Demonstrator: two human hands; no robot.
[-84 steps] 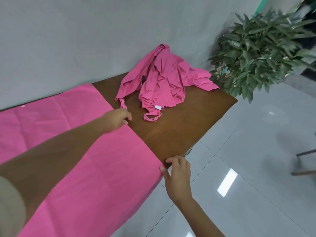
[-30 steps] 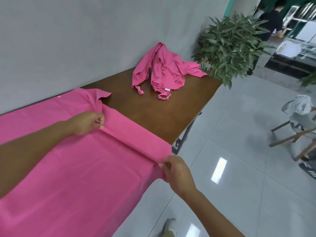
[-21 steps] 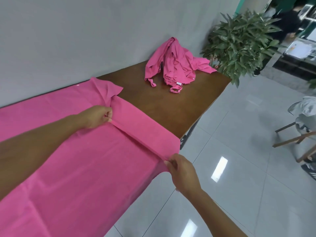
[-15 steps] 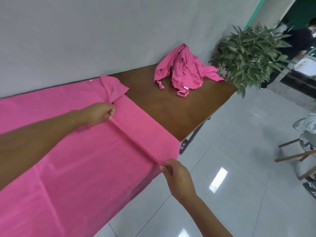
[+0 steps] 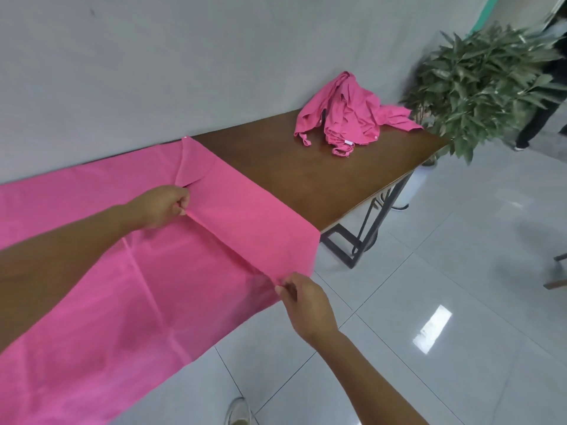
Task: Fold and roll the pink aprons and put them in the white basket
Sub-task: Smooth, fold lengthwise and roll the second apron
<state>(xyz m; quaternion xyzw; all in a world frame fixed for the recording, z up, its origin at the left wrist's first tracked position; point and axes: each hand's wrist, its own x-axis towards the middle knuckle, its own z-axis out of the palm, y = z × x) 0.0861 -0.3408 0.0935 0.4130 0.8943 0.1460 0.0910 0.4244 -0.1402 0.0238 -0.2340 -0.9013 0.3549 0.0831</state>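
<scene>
L hand [image 5: 164, 207] & R hand [image 5: 302, 297] are both pinching the apron [image 5: 129, 286] fold ridge; ridge is running far-left to near-right, loose flap lying right.

Bright, even light fills my view; glare glints off the floor tiles [image 5: 432, 328], the plant [image 5: 478, 84] blurs, and the edges bend.

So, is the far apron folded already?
No, unfolded: the far apron lies crumpled in a loose heap on the table, straps trailing.

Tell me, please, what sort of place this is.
Probably an office or workplace hall: a brown table against a plain grey wall, a glossy tiled floor and a potted plant at the table's end.
</scene>
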